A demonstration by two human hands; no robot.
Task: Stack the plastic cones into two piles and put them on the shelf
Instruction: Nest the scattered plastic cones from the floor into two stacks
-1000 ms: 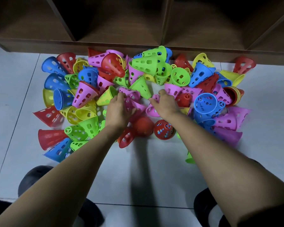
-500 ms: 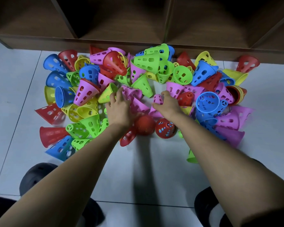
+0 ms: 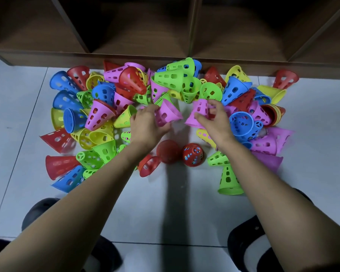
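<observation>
A loose heap of perforated plastic cones (image 3: pixel 186 85) in red, blue, green, yellow and pink covers the tiled floor in front of a dark wooden shelf (image 3: pixel 171 59). My left hand (image 3: pixel 147 126) grips a pink cone (image 3: pixel 168 114) lifted above the heap, its wide mouth facing right. My right hand (image 3: pixel 214 122) grips a second pink cone (image 3: pixel 198 112), narrow end up. The two pink cones hang close together, a small gap between them.
Two red cones (image 3: pixel 192 154) lie on the floor just below my hands. A green cone (image 3: pixel 229 179) stands at the near right. My dark slippers (image 3: pixel 251 244) are at the bottom. The shelf's open compartments (image 3: pixel 137 26) are dark behind the heap.
Both hands have each taken a pink cone from the middle of the heap and lifted it. The bare floor between them is now uncovered.
</observation>
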